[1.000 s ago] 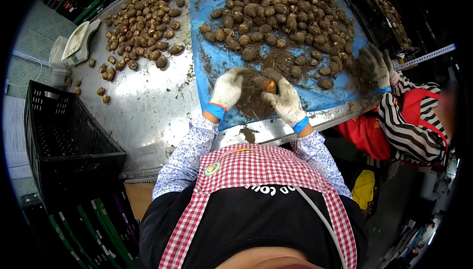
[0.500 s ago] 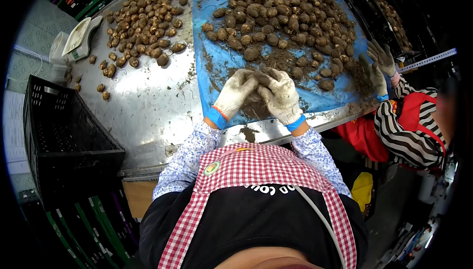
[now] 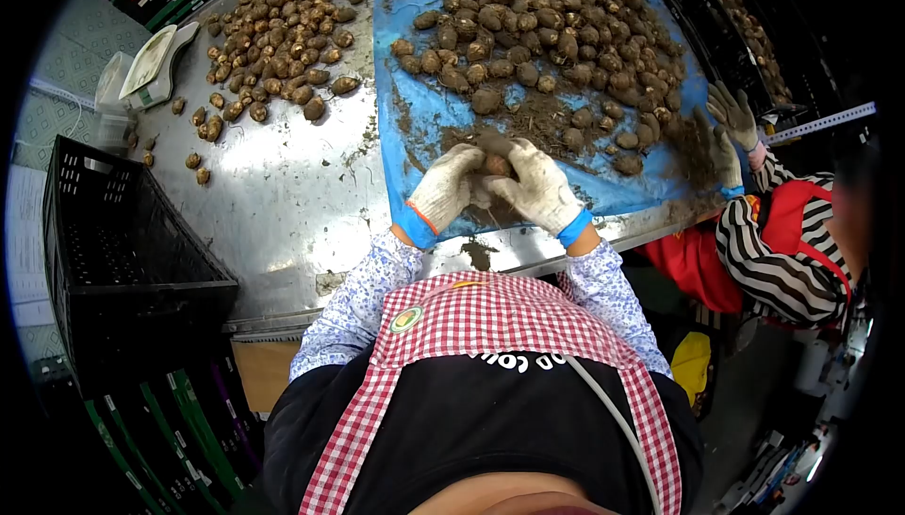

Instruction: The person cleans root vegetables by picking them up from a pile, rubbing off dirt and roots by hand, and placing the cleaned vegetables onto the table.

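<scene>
A small brown taro root (image 3: 497, 166) is held between my two gloved hands above the near part of the blue sheet (image 3: 405, 142). My left hand (image 3: 451, 182), in a dirty white knit glove, grips it from the left. From the other side my right hand (image 3: 537, 185), gloved the same way, has its fingers closed round the root. Both palms' inner sides are hidden. Beyond my hands lies a large heap of soil-covered taro roots (image 3: 556, 20), with loose dirt and root fibres around it.
Cleaner taro roots (image 3: 283, 48) lie on the bare metal table (image 3: 292, 185) at left. A scale (image 3: 156, 67) stands at the left edge, above a black crate (image 3: 141, 279). At right are a co-worker's gloved hands (image 3: 731, 124) and a crate of roots (image 3: 754, 34).
My hands have parted slightly at the top, so the taro root between them now shows. The co-worker's hands stay nearly in place.
</scene>
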Motion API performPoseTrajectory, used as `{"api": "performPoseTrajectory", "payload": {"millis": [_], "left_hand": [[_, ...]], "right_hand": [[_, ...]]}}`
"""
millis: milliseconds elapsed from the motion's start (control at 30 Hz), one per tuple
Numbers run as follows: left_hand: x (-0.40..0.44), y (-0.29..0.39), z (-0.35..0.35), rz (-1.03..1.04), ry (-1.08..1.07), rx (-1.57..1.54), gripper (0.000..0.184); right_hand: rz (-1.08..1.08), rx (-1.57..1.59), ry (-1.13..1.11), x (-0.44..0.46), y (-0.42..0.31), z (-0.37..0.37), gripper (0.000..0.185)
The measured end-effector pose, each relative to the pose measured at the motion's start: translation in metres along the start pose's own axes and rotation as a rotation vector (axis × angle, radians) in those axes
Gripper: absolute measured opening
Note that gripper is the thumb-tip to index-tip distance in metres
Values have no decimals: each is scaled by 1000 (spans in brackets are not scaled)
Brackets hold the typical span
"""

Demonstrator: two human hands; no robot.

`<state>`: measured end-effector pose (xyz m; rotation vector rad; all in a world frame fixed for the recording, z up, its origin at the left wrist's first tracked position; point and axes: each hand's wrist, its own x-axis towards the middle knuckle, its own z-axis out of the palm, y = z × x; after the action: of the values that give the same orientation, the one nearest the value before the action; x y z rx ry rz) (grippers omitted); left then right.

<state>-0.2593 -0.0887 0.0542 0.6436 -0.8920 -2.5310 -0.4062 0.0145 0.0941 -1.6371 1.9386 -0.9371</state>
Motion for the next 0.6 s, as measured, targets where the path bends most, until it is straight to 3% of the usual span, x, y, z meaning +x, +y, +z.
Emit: {"api": "performPoseTrajectory", "payload": {"millis": [33,133,267,333,367,433,467,567,600], "left_hand": [[-1,2,3,-23,-39,-20,22],[-3,4,1,-56,-36,45,20],[-6,-3,10,-19,111,194,16],[-2,-8,1,17,56,204,19],[-1,-10,-2,33,30,208,21],[-9,-3,12,165,93,534,26],[-12,-1,17,231,124,697,28],[-2,3,0,2,-18,381,31],[-12,9,17,-27,-39,122,30]], "right_hand": [[3,-153,-92,-2,-6,-5,58],[-31,-70,-115,-3,-13,-12,55],[-135,47,57,-10,8,9,52],[-129,88,116,-12,7,13,48],[-8,308,101,-15,6,13,47],[239,744,65,-20,4,12,44],[223,737,111,-20,20,24,43],[202,394,179,-18,10,13,45],[164,304,167,-15,3,8,47]]}}
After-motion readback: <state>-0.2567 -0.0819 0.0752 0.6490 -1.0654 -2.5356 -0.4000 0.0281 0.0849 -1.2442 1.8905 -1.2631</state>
